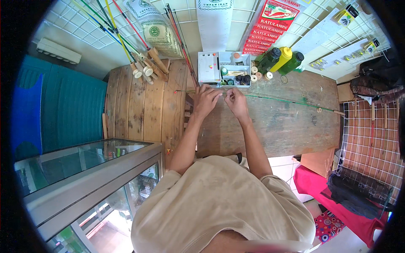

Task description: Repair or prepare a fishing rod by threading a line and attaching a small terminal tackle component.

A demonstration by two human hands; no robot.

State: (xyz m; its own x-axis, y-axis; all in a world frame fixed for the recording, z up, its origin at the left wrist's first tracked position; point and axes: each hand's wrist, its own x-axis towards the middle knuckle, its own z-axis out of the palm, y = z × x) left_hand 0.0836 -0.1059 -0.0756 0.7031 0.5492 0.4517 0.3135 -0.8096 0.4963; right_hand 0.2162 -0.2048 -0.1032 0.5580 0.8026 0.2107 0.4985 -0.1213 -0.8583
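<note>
A thin green fishing rod point(287, 100) stretches across the wooden table, its wooden butt end at the far right and its slim tip end to the left, in front of me. My left hand point(205, 102) is closed around the slim part of the rod, fingers bent over it. Just to the right, my right hand point(237, 103) is closed in a pinch beside the rod, thumb against fingertips. Whatever sits in that pinch is too small to make out. A small gap separates the two hands. Past the left hand, a small red piece point(175, 92) shows near the rod's tip.
Behind my hands stands a white compartment box point(203, 79) with small jars. Wooden spools point(253, 78), green bottles point(270, 59) and a yellow bottle point(283, 57) are beside it. More rods point(157, 61) lean at the left. A glass cabinet point(97, 168) borders my left side.
</note>
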